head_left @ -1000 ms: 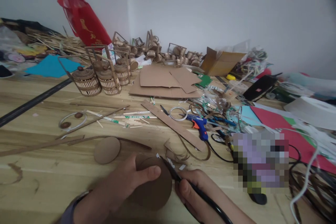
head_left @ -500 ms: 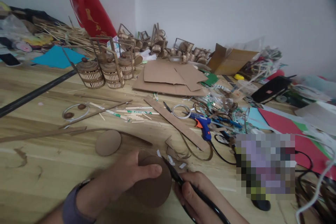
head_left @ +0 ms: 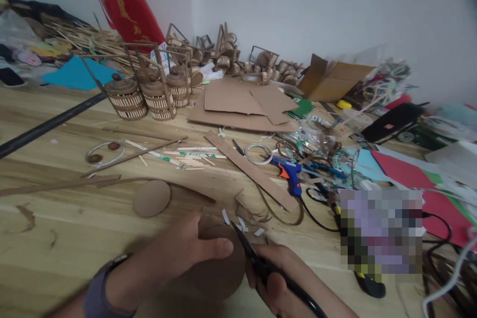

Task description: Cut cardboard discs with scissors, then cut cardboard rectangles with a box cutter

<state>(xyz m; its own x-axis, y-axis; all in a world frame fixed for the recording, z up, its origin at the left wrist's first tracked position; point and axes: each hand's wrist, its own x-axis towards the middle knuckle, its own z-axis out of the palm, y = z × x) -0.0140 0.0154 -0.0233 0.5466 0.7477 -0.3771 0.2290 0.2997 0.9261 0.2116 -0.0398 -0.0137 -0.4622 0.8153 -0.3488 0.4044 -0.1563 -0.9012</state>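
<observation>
A round cardboard disc (head_left: pixel 223 276) is gripped by my left hand (head_left: pixel 186 246), its thumb flat on top and the fingers hidden underneath. Another layer of cardboard shows at the disc's far edge. My right hand (head_left: pixel 285 273) holds a pair of black scissors (head_left: pixel 257 261), their dark pointed tip at the disc's upper right edge. How far the blades are apart I cannot tell. Small white paper strips (head_left: pixel 225 216) lie just beyond the tip. Farther left, a second cardboard disc (head_left: pixel 152 198) rests on the table.
A blue glue gun (head_left: pixel 292 176), a metal ring (head_left: pixel 258 154) and a long cardboard strip (head_left: pixel 249 171) lie ahead. Behind them are stacked cardboard sheets (head_left: pixel 238 102) and small lidded baskets (head_left: pixel 126 97). A red bag (head_left: pixel 126 10) stands at the back left; an open cardboard box (head_left: pixel 335 79) sits back right.
The view has shifted slightly. My right thumb has moved down and outward on the scissors' handle. My left hand and the disc have moved slightly to the right.
</observation>
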